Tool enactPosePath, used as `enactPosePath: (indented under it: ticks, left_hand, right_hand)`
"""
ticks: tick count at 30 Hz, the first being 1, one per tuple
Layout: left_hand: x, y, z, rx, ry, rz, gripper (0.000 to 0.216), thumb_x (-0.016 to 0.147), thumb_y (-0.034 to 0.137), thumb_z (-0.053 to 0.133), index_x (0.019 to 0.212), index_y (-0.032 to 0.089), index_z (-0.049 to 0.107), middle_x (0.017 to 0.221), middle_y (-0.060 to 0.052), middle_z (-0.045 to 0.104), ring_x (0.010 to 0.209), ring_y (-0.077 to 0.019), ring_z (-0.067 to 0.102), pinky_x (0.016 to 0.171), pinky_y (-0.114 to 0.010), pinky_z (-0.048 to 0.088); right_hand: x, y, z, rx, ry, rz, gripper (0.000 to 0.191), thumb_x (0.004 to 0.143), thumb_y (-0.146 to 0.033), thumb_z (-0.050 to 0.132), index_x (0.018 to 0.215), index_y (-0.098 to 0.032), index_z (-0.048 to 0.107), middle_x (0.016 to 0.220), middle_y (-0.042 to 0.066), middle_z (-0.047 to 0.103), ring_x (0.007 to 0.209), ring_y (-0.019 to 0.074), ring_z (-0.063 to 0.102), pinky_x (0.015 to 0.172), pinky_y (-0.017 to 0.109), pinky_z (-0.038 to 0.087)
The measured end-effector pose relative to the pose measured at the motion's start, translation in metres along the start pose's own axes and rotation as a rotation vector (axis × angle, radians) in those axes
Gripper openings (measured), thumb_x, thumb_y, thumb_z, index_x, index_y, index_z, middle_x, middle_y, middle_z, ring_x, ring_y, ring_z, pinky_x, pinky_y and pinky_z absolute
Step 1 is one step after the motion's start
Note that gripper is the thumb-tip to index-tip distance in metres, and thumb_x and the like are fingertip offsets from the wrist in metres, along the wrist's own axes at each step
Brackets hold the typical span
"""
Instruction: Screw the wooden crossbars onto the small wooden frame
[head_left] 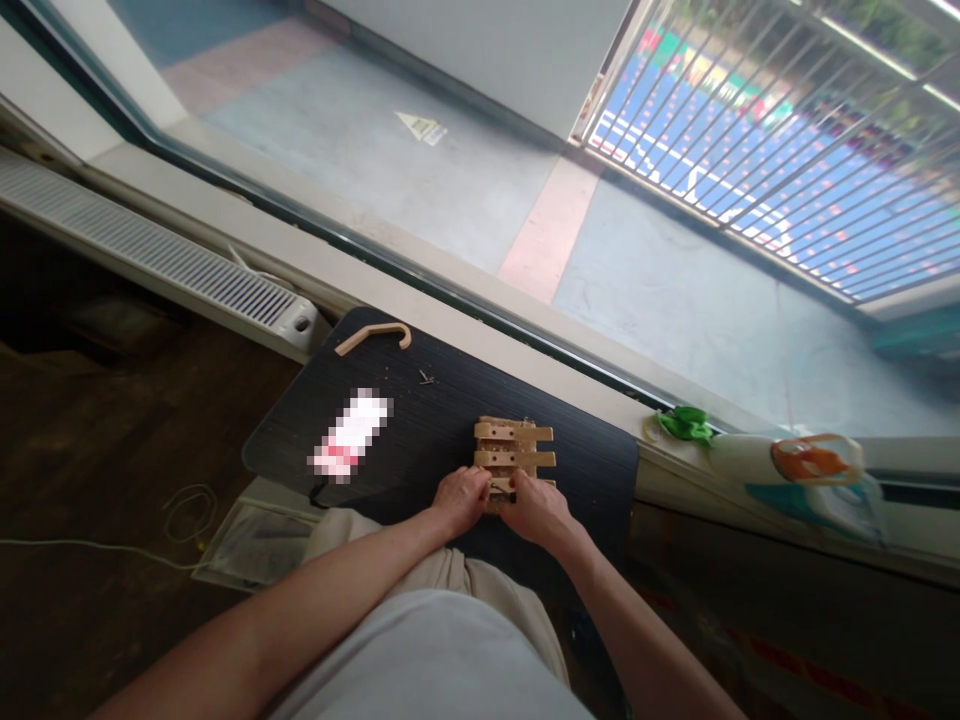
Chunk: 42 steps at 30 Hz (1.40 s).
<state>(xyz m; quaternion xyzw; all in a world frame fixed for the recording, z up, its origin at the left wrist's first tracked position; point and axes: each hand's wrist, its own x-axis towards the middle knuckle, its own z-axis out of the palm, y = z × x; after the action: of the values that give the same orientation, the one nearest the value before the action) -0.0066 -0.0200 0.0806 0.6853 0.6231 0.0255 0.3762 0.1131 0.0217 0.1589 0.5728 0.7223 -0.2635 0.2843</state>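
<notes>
A small wooden piece with parallel slats [514,433] lies at the near right part of the dark tabletop [442,440]. Small dark holes show in its slats, whose ends stick out to the right. My left hand [460,499] is closed on its near left corner, fingers curled over the lowest slat. Close beside it, my right hand [541,510] is closed at the same slat in a pinch. Something small and dark shows between the two hands; its kind is too small to make out. The right fingers hide the rest of that slat.
A hooked wooden strip [379,333] and a few small screw-like bits [426,378] lie toward the table's far edge. A blurred-out item [350,435] lies at left. A radiator [172,235] and window sill [450,325] border the table; green [684,423] and orange [816,458] items sit right.
</notes>
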Motion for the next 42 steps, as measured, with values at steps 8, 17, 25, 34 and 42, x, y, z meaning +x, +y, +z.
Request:
enactPosePath:
  ticks: [8, 17, 25, 34, 42]
  left_hand:
    - [0.0, -0.001, 0.002, 0.008, 0.025, 0.02, 0.016, 0.08, 0.016, 0.04, 0.083, 0.019, 0.055, 0.089, -0.003, 0.061, 0.084, -0.0152, 0.054, 0.075, -0.026, 0.042]
    - [0.001, 0.001, 0.003, -0.012, 0.031, -0.01, 0.021, 0.082, 0.017, 0.036, 0.084, 0.019, 0.056, 0.091, -0.004, 0.061, 0.086, -0.0145, 0.054, 0.077, -0.025, 0.042]
    - [0.003, -0.002, 0.007, -0.017, 0.029, 0.001, 0.019, 0.081, 0.015, 0.036, 0.084, 0.018, 0.055, 0.09, -0.004, 0.06, 0.086, -0.0147, 0.054, 0.078, -0.026, 0.041]
    - [0.003, -0.006, 0.013, -0.014, 0.093, 0.05, 0.017, 0.08, 0.014, 0.037, 0.078, 0.019, 0.053, 0.084, -0.003, 0.06, 0.081, -0.0156, 0.055, 0.072, -0.026, 0.042]
    - [0.001, -0.004, 0.01, -0.053, 0.034, 0.017, 0.02, 0.078, 0.015, 0.042, 0.094, 0.021, 0.051, 0.092, -0.003, 0.061, 0.086, -0.0163, 0.056, 0.074, -0.026, 0.043]
  right_hand:
    - [-0.002, 0.007, -0.002, -0.144, 0.054, -0.14, 0.02, 0.076, -0.013, 0.04, 0.08, -0.016, 0.06, 0.086, 0.008, 0.066, 0.082, 0.0191, 0.061, 0.068, 0.026, 0.039]
    - [-0.007, -0.004, 0.0, -0.189, 0.075, -0.101, 0.023, 0.082, -0.021, 0.04, 0.079, -0.016, 0.062, 0.084, 0.009, 0.067, 0.078, 0.0185, 0.062, 0.066, 0.025, 0.041]
    - [-0.007, -0.007, 0.001, -0.174, 0.101, -0.068, 0.024, 0.08, -0.021, 0.041, 0.077, -0.016, 0.064, 0.081, 0.009, 0.067, 0.076, 0.0197, 0.062, 0.065, 0.026, 0.042]
    - [-0.002, -0.006, 0.002, -0.158, 0.109, -0.064, 0.025, 0.079, -0.019, 0.04, 0.077, -0.015, 0.064, 0.079, 0.01, 0.067, 0.076, 0.0199, 0.063, 0.064, 0.025, 0.042]
    - [-0.002, -0.004, 0.0, -0.124, 0.11, -0.049, 0.025, 0.079, -0.02, 0.04, 0.078, -0.015, 0.064, 0.08, 0.01, 0.067, 0.078, 0.0203, 0.062, 0.065, 0.026, 0.042]
